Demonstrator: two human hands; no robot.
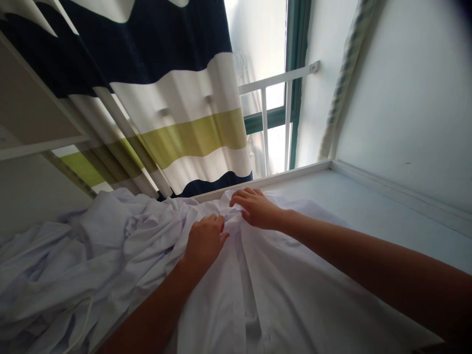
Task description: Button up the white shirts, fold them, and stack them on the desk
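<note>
A white button-up shirt [273, 285] lies spread in front of me, its button front running down the middle and its collar end at the far side. My left hand [206, 238] is on the left of the collar area, fingers curled into the cloth. On the other side, my right hand [260, 209] has bent fingers gripping the cloth near the collar. Both fingertips are partly hidden by the hands and folds. To the left is a crumpled heap of white cloth [99, 241], right beside the shirt.
A pale board [372, 201] with a raised white edge lies under the shirt. Beyond it stand a white railing [275, 83], a window with a green frame [295, 98] and a striped curtain [177, 108]. A thin pale cord [85, 319] crosses the heap. A white wall [413, 108] rises at right.
</note>
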